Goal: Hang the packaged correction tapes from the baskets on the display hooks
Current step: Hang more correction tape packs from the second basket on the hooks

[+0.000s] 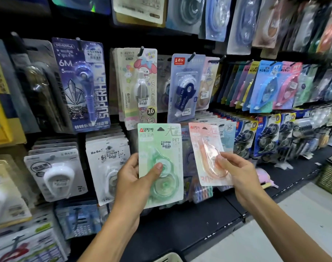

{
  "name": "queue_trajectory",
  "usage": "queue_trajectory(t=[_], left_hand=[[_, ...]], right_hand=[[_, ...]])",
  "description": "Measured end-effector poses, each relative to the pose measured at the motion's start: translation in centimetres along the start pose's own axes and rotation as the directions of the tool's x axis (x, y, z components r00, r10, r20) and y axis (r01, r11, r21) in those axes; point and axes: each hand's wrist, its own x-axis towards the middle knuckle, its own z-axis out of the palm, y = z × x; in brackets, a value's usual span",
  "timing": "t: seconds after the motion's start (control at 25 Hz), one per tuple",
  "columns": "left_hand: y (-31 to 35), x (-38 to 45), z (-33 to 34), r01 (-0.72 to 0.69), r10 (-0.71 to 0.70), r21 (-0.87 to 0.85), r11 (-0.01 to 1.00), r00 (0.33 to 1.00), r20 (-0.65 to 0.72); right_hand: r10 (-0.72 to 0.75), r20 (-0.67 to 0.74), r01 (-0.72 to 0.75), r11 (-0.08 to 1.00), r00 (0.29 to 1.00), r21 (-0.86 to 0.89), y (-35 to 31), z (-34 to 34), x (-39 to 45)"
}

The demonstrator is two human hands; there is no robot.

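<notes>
My left hand [135, 178] grips a green packaged correction tape [162, 148] upright, thumb across its clear blister, in front of the lower row of the display. My right hand [235, 171] pinches a pink packaged correction tape [203, 140] by its blister, tilted slightly left, just right of the green one. Both packs show a hang hole at the top. Display hooks [191, 56] stick out of the dark wall above, loaded with other packs. A white basket rim [171, 257] shows at the bottom edge.
The wall is crowded with hanging stationery packs: a purple Superhero pack [82, 84], a My Melody pack [140, 87], a blue-backed pack [186, 87]. A woven basket [330, 178] sits at the right on the black shelf ledge [199, 224].
</notes>
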Motion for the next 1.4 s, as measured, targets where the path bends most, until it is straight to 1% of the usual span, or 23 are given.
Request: queue_trajectory(t=[0.12,0.24,0.36,0.48,0.56,0.6,0.68,0.72,0.76,0.8,0.84,0.88,0.92,0.96,1.0,1.04,1.08,1.12,1.16,1.2,1.24,1.32,1.4], left_hand=[[0.1,-0.4,-0.1,0.000,0.000,-0.023,1.000,1.000,-0.003],[0.1,-0.7,-0.2,0.011,-0.012,-0.053,0.999,1.000,-0.022],[0.4,-0.6,-0.2,0.018,-0.021,-0.067,0.998,0.999,-0.034],[0.4,-0.4,0.5,0.029,-0.032,-0.073,0.997,0.999,-0.038],[0.3,-0.3,0.8,0.031,-0.033,-0.056,0.998,0.999,-0.042],[0.3,-0.4,0.9,0.030,-0.032,-0.048,0.998,0.999,-0.039],[0.2,-0.2,0.9,0.023,-0.024,-0.021,1.000,0.999,-0.035],[0.1,0.0,0.9,0.018,-0.018,0.010,1.000,0.999,-0.030],[0.0,0.2,1.2,0.017,-0.017,0.034,0.999,1.000,-0.018],[0.0,0.4,1.7,0.020,-0.020,0.047,0.999,1.000,0.001],[-0.1,0.6,2.2,0.027,-0.029,0.048,0.998,0.999,0.031],[-0.2,0.9,2.9,0.033,-0.037,0.057,0.998,0.997,0.064],[-0.2,1.0,3.6,0.031,-0.041,0.091,0.995,0.994,0.104],[-0.3,1.1,4.1,-0.001,-0.026,0.194,0.981,0.990,0.136],[-0.5,1.4,4.2,-0.079,0.017,0.405,0.911,0.988,0.153],[-0.8,1.9,4.1,-0.180,0.089,0.671,0.719,0.982,0.169],[-1.0,2.2,3.6,-0.251,0.164,0.863,0.438,0.966,0.198],[-1.0,2.5,3.0,-0.280,0.219,0.939,0.197,0.947,0.237],[-0.9,2.9,2.4,-0.286,0.224,0.957,0.051,0.937,0.268],[-1.0,3.1,1.6,-0.287,0.195,0.958,-0.028,0.938,0.286],[-1.1,3.2,1.0,-0.282,0.153,0.957,-0.074,0.945,0.290],[-1.5,3.2,0.0,-0.277,0.084,0.951,-0.138,0.953,0.290],[-2.0,3.0,-0.4,-0.285,0.070,0.945,-0.162,0.952,0.299]], right_hand=[[0.023,0.021,-0.022,0.999,1.000,-0.049,0.4,0.0,0.4],[0.028,0.005,-0.027,0.997,1.000,-0.071,0.9,0.2,0.6],[0.037,0.004,-0.036,0.982,0.999,-0.188,1.7,1.5,1.7],[0.038,0.068,-0.018,0.959,0.997,-0.283,2.0,3.8,3.1],[0.061,0.088,-0.022,0.922,0.994,-0.386,1.5,4.6,3.1],[0.042,0.086,0.004,0.880,0.995,-0.475,1.2,4.7,2.8],[-0.136,0.084,0.157,0.726,0.987,-0.670,0.3,5.0,1.0],[-0.229,0.137,0.262,0.711,0.964,-0.653,-0.2,5.1,-0.2],[-0.256,0.211,0.330,0.788,0.943,-0.520,-0.7,5.1,-1.5],[-0.219,0.312,0.321,0.888,0.925,-0.328,-1.4,5.5,-2.8],[-0.176,0.402,0.263,0.949,0.899,-0.174,-1.7,5.6,-3.7],[-0.149,0.444,0.207,0.975,0.883,-0.086,-1.6,5.4,-3.8],[-0.139,0.431,0.178,0.983,0.892,-0.052,-1.6,5.2,-3.3],[-0.132,0.377,0.163,0.985,0.917,-0.051,-1.5,4.9,-2.5],[-0.108,0.299,0.134,0.989,0.948,-0.068,-1.6,4.5,-1.5],[-0.073,0.227,0.094,0.992,0.971,-0.080,-1.8,4.0,-0.5],[-0.034,0.180,0.051,0.995,0.983,-0.089,-2.1,3.3,0.5],[0.006,0.154,0.010,0.994,0.988,-0.104,-2.4,2.6,1.4],[0.028,0.144,-0.009,0.991,0.989,-0.130,-2.6,2.0,2.0],[0.040,0.145,-0.015,0.986,0.989,-0.166,-2.6,1.5,2.4],[0.037,0.153,-0.005,0.979,0.988,-0.205,-2.3,1.2,2.6],[0.026,0.174,0.029,0.951,0.984,-0.309,-1.7,1.2,2.7],[0.023,0.204,0.063,0.912,0.979,-0.405,-1.2,2.0,3.2]])
